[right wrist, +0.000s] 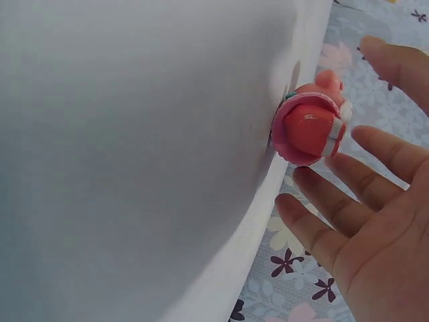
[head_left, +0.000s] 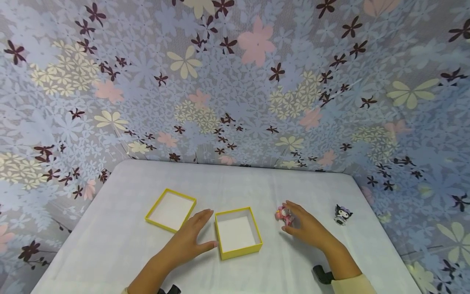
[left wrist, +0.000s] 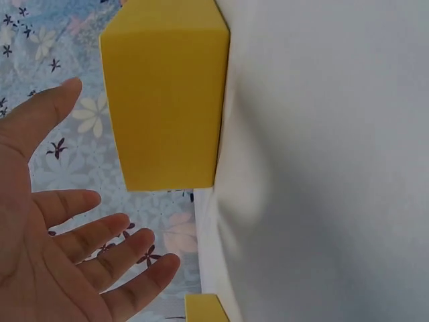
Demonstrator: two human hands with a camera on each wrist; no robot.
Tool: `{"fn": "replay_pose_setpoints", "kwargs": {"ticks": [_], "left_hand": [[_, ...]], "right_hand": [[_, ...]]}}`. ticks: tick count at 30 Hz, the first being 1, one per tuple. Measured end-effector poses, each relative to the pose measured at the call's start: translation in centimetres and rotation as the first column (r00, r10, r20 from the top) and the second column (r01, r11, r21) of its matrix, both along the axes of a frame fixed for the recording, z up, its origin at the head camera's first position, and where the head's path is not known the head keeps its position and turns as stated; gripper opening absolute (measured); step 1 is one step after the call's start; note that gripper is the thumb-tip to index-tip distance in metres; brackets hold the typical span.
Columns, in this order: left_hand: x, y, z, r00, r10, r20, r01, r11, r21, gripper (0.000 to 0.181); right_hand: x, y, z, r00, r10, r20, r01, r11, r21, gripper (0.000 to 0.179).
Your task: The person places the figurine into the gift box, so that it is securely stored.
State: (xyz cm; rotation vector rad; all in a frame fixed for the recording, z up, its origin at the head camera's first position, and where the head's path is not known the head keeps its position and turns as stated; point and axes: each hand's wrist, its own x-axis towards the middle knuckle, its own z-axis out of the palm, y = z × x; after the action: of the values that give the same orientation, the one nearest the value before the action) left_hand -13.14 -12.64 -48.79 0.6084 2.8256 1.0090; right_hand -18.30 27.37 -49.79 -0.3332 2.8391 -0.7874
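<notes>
A yellow open box [head_left: 240, 252] with a white inside sits mid-table. My left hand [head_left: 186, 241] is just left of it, thumb and fingers spread beside its left wall; in the left wrist view the palm faces the yellow side [left wrist: 164, 111] and holds nothing. A small pink toy figurine [head_left: 284, 215] lies to the right of the box. Around it hovers my right hand [head_left: 307, 225], thumb on the near side and fingers on the far side. The right wrist view shows the figurine [right wrist: 310, 127] close by the extended fingertips, not gripped.
A shallow yellow-rimmed lid [head_left: 170, 209], white inside, lies behind and left of the left hand. A black, white and purple figurine [head_left: 342, 215] is at the right of the white-covered table [head_left: 235, 179]. A flower-patterned cloth [head_left: 235, 81] rises behind the table.
</notes>
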Motion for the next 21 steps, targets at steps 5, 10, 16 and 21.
{"fn": "replay_pose_setpoints", "kwargs": {"ticks": [5, 10, 16, 21], "left_hand": [[0.1, 0.3, -0.4, 1.0, -0.028, 0.003, 0.028, 1.0, 0.003, 0.091], [0.1, 0.5, -0.7, 0.998, -0.064, 0.023, 0.063, 0.998, 0.021, 0.096], [0.0, 0.9, -0.7, 0.997, -0.074, 0.035, 0.073, 0.997, 0.013, 0.102], [-0.2, 1.1, -0.5, 0.995, -0.083, 0.054, 0.083, 0.997, 0.002, 0.105]], "right_hand": [[-0.2, 0.1, -0.1, 1.0, -0.004, 0.018, 0.004, 1.0, -0.009, 0.08], [-0.3, 0.2, -0.1, 0.999, -0.019, 0.027, 0.02, 1.0, -0.022, 0.076], [-0.5, 0.3, -0.4, 1.0, -0.02, 0.001, 0.02, 0.999, -0.024, 0.076], [-0.7, 0.3, -0.6, 0.998, -0.055, -0.002, 0.055, 0.998, -0.005, 0.074]]}}
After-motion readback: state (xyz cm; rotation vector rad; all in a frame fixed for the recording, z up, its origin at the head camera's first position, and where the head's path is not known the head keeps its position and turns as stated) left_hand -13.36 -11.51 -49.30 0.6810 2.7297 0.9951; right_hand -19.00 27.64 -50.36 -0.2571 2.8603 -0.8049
